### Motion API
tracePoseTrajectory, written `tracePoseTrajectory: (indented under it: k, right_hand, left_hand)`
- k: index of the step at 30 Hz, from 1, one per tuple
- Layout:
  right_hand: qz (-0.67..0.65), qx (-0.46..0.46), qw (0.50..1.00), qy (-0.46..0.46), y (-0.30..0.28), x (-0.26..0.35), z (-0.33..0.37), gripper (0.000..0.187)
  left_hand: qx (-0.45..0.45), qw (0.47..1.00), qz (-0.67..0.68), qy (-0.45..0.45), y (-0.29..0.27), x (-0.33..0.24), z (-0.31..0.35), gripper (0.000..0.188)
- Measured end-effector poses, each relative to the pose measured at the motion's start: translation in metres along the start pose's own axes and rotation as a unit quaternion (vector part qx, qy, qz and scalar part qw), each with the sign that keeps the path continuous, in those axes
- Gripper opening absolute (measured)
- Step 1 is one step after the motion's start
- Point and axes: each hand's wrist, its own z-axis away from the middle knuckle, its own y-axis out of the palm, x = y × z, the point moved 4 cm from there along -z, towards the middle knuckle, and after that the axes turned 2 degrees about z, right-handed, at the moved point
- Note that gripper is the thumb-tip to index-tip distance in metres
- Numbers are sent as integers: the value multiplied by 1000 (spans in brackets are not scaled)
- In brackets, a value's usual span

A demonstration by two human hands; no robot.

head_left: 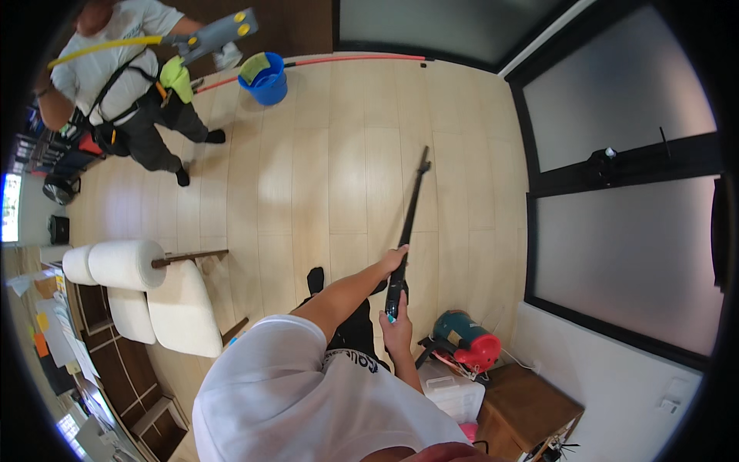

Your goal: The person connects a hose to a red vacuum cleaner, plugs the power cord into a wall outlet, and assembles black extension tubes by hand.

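A person in a white shirt stands on a pale wooden plank floor (331,154), seen from above their own head. The floor's middle lies open and bare, from the person's feet to the far wall. Its right edge meets tall frosted glass panels in black frames (616,254). Its left edge is crowded by a cream padded chair (181,308) with dark wooden legs and low shelving beyond.

Both hands grip a long, thin black pole (409,223) that slants away from the body toward the far right of the floor, its tip out over the bare boards. The left hand (391,262) reaches forward with the arm stretched, fingers curled round the shaft. The right hand (397,333) sits lower, close to the belly, fingers wrapped tight around the thicker black handle, where a small teal part shows.

At the near right corner of the floor, a round teal and red machine (466,343) sits beside a clear plastic box (454,393) and a brown wooden cabinet top (523,400).

At the far left corner of the floor, a second person (123,85) in a white shirt and dark trousers holds a yellow-handled flat grey mop (208,35). A blue bucket (265,81) with a yellow-green cloth stands just beside them, and a thin red pole (346,59) lies along the far wall.
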Motion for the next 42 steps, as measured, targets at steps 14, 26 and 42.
tracePoseTrajectory:
  k: [14,26,42]
  right_hand:
    - [-35,39,994,-92,-77,-47,-96,61]
    - [-12,-72,996,52,-159,-53,-158,69]
    - [-134,-67,979,139,-220,-84,-225,65]
  left_hand:
    - [-283,954,-87,40,-5,-22,-69,52]
    - [13,998,-5,-62,189,-85,-135,47]
    - [-122,928,-339,-93,229,-149,-177,63]
